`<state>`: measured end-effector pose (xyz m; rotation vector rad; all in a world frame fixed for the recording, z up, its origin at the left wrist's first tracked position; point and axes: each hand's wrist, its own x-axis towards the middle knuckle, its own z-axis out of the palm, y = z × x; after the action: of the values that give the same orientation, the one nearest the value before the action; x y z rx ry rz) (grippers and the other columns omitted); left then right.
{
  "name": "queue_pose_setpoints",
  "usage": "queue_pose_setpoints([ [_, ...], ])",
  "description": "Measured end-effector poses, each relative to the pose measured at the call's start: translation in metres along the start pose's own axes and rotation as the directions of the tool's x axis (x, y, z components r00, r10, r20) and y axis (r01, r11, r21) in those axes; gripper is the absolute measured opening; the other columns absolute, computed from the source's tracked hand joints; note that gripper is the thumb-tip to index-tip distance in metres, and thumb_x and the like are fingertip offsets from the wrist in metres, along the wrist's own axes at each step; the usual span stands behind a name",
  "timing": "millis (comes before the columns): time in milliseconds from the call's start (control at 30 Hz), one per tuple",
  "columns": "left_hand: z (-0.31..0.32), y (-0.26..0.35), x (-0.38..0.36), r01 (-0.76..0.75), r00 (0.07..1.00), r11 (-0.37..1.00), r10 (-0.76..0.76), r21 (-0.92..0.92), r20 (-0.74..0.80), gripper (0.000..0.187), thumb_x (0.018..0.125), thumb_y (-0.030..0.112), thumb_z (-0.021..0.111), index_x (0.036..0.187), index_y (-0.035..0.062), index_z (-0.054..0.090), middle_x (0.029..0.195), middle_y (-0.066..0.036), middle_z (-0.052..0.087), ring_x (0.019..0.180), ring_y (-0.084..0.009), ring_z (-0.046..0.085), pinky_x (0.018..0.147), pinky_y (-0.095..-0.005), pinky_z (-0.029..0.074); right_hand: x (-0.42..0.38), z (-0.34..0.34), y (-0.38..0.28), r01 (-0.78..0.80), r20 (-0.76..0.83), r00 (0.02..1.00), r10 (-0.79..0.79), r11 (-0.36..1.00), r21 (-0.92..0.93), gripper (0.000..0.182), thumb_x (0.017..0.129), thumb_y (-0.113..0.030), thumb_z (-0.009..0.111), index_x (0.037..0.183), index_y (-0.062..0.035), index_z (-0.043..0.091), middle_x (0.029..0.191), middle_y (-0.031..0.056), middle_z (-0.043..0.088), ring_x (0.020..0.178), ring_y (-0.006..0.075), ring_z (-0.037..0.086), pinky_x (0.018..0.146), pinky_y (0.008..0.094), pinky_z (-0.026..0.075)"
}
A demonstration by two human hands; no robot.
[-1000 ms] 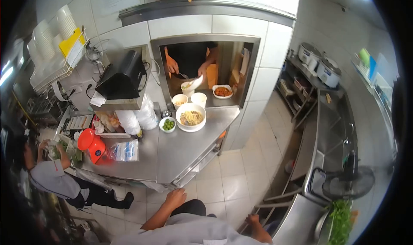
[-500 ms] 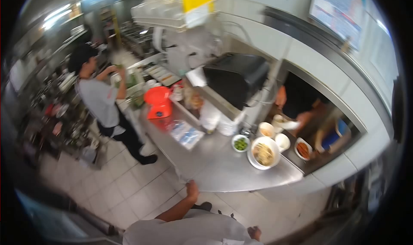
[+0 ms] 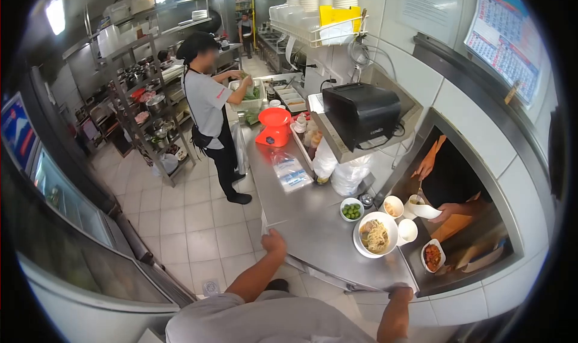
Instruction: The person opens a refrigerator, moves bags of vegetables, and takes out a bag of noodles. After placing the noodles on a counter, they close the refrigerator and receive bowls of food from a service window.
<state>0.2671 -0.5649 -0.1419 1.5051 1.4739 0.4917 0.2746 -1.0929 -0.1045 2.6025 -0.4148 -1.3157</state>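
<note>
My left hand [image 3: 274,242] rests on the near edge of a steel counter [image 3: 313,234], fingers curled and holding nothing. My right hand [image 3: 400,292] grips the counter's right corner below the serving hatch. On the counter stand a large bowl of noodles [image 3: 376,234], a small bowl of limes [image 3: 351,210] and two small white cups [image 3: 393,206]. A plate of red food [image 3: 433,255] sits on the hatch sill.
A person behind the hatch [image 3: 448,180] holds a white bowl and a spoon. A co-worker in a grey shirt [image 3: 211,111] handles greens at the far end. A red scale [image 3: 273,126], a black printer [image 3: 361,111], plastic bags and shelving racks [image 3: 144,108] surround the tiled aisle.
The view has swung left and steadied. My left hand moved up onto the counter edge, and my right hand came up from by my side to grip the counter's corner.
</note>
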Motion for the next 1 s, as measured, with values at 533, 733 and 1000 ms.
queue_pose_setpoints([
  [533, 0.033, 0.006, -0.045, 0.441, 0.834, 0.891, -0.451, -0.105, -0.317, 0.071, 0.089, 0.062, 0.05, 0.102, -0.006, 0.064, 0.105, -0.027, 0.067, 0.097, -0.0421, 0.067, 0.087, -0.0523, 0.052, -0.062, -0.01, 0.008, 0.233, -0.244, 0.943, -0.225, 0.973, 0.002, 0.039, 0.076, -0.019, 0.072, 0.113, -0.0071, 0.07, 0.111, 0.0181, 0.07, 0.104, 0.0304, 0.069, 0.087, 0.0378, 0.056],
  [733, 0.022, 0.023, -0.054, 0.516, 0.816, 0.849, -0.528, -0.114, -0.235, 0.081, 0.087, 0.07, 0.044, 0.108, -0.0057, 0.064, 0.109, -0.026, 0.068, 0.103, -0.0408, 0.066, 0.092, -0.0528, 0.049, -0.074, -0.013, 0.0, 0.239, -0.278, 0.929, -0.242, 0.97, -0.046, 0.037, 0.076, -0.018, 0.071, 0.111, -0.0069, 0.071, 0.11, 0.0183, 0.07, 0.103, 0.0307, 0.069, 0.087, 0.0378, 0.056],
  [1000, 0.022, 0.032, -0.056, 0.565, 0.791, 0.821, -0.566, -0.079, -0.232, 0.085, 0.084, 0.075, 0.035, 0.114, 0.0006, 0.063, 0.111, -0.019, 0.069, 0.102, -0.0374, 0.067, 0.092, -0.051, 0.05, -0.084, -0.017, -0.003, 0.221, -0.297, 0.924, -0.241, 0.97, -0.1, 0.034, 0.076, -0.018, 0.07, 0.109, -0.0066, 0.072, 0.11, 0.0186, 0.07, 0.103, 0.031, 0.069, 0.087, 0.0379, 0.056],
])
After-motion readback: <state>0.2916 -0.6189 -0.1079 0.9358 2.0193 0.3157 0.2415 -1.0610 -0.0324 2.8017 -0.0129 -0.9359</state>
